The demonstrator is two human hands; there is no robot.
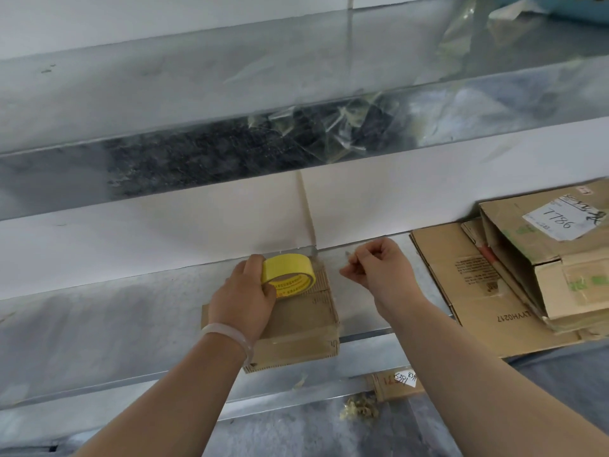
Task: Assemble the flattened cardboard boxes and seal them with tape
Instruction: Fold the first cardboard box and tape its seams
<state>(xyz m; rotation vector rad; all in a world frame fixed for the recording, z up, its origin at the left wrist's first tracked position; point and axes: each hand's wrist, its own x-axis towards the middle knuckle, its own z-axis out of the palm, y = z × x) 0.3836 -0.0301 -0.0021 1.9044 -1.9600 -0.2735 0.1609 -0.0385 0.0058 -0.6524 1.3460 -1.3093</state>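
Our small cardboard box (296,324) sits on the metal table (115,324), near its front edge. On the box's far end stands the yellow tape roll (290,272), tilted and gripped by our left hand (245,298), fingers curled over its rim and wrist bent down. Just to the right, our right hand (379,268) hovers above the table, fingers curled and fingertips pinched together; we cannot tell whether it holds a tape end. Flattened boxes (461,285) lie further right.
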